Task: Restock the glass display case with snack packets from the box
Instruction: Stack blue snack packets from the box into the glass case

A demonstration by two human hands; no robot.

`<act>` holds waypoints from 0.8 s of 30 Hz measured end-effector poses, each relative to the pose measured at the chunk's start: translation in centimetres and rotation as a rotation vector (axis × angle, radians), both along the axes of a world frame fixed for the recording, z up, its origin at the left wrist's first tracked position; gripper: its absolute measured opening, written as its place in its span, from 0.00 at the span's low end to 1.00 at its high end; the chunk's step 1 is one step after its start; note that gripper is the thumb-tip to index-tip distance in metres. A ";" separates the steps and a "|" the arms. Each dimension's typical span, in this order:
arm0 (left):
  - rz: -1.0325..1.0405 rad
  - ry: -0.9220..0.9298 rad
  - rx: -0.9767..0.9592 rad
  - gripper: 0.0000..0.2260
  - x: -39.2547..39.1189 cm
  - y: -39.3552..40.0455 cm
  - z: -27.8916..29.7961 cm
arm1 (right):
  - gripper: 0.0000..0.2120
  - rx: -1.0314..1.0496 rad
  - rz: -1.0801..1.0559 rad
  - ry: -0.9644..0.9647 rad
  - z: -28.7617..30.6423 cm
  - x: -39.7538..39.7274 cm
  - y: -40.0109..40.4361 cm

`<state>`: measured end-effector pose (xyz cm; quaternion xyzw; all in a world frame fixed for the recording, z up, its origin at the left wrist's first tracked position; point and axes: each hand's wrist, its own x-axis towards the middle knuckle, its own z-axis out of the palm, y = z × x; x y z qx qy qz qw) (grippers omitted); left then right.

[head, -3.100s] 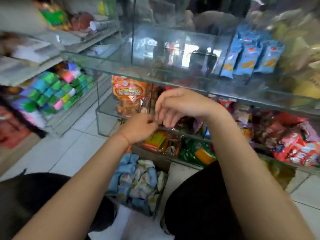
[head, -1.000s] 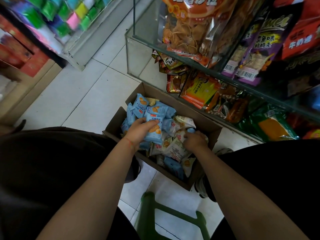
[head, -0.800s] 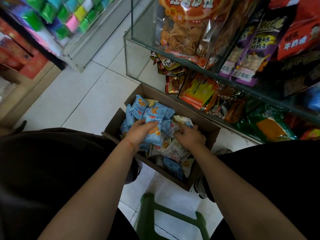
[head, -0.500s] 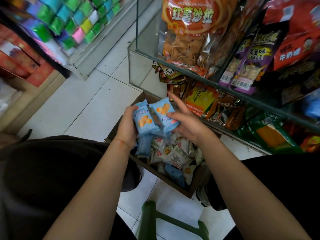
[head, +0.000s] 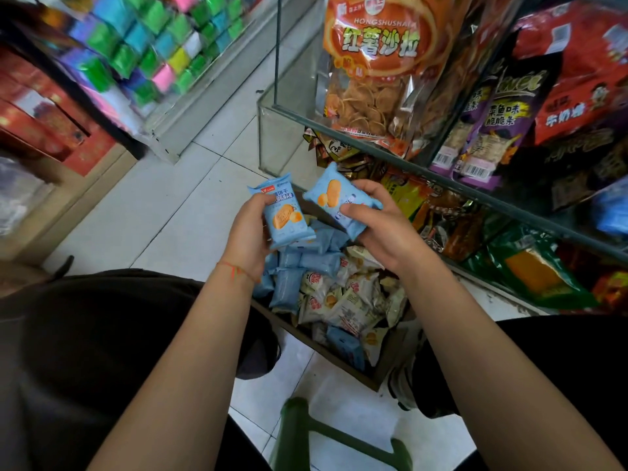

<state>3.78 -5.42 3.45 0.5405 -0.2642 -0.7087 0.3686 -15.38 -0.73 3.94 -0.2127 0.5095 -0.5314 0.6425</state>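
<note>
A brown cardboard box [head: 380,372] sits on the floor between my knees, filled with several blue and white snack packets [head: 339,294]. My left hand [head: 249,236] grips an upright blue biscuit packet [head: 285,215] above the box. Beside it, my right hand [head: 377,226] pinches a second blue packet [head: 334,198], tilted to the right. The glass display case [head: 401,154] stands just beyond the box, its shelves packed with large snack bags.
A big orange chip bag [head: 373,66] and purple bags [head: 489,124] fill the case's upper shelf. A shelf of colourful small packs [head: 156,52] stands at the left. A green stool frame [head: 299,433] is under me on the white tiled floor [head: 176,212].
Both hands have lifted out of the box, each with a blue packet, and risen a little higher and apart. The view has tilted slightly.
</note>
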 end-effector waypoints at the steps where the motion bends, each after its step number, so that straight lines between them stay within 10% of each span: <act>1: 0.006 -0.027 -0.003 0.17 0.1 0.0 0.0 | 0.17 0.009 -0.020 0.063 -0.1 -0.1 -0.1; 6: 0.012 -0.091 -0.008 0.28 0.4 0.0 0.0 | 0.18 0.067 -0.045 0.210 -0.1 -0.3 -0.2; 15: -0.294 -0.058 -0.175 0.17 -0.9 1.3 0.6 | 0.09 -0.004 -0.121 0.423 -0.7 1.7 -0.5; 24: -0.150 -0.052 -0.240 0.16 -1.9 1.6 7.4 | 0.09 -0.250 0.080 0.854 7.4 2.6 -0.5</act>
